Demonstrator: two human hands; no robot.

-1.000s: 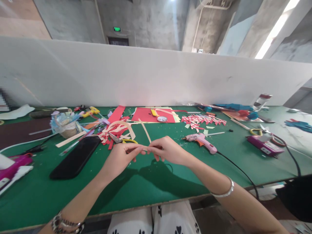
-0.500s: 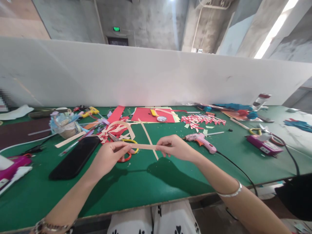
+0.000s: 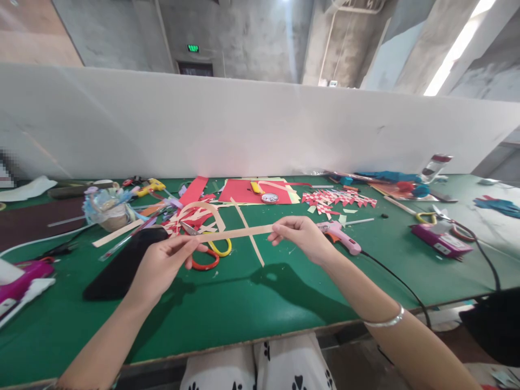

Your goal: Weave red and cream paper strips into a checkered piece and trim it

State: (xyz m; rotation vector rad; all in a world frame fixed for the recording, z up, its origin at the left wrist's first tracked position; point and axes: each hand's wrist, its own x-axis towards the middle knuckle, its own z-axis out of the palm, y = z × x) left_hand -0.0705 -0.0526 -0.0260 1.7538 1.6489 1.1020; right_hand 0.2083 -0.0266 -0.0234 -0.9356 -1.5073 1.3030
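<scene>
A beige paper strip (image 3: 227,234) is stretched between my two hands above the green table. My left hand (image 3: 164,265) pinches its left end, and my right hand (image 3: 298,235) pinches its right end. Beneath it a second beige strip (image 3: 257,252) lies slantwise on the tabletop, so the two cross in view. Scissors (image 3: 206,264) with red and yellow handles lie beside my left fingers, their blades toward a heap of red and beige paper strips (image 3: 195,214). Just right of my right hand rests a pink glue gun (image 3: 345,241), its nozzle partly hidden by the hand.
A black phone (image 3: 108,273) lies by my left forearm. Red paper sheets (image 3: 235,190), a round tin (image 3: 269,199) and red-white woven paper pieces (image 3: 337,199) lie farther back. At right are a magenta box (image 3: 441,241), more scissors (image 3: 441,215) and a glue gun cord (image 3: 400,284).
My hands have moved apart, the left one leftward and down, the right one slightly right and up. More of the held strip shows between them, now tilted up to the right.
</scene>
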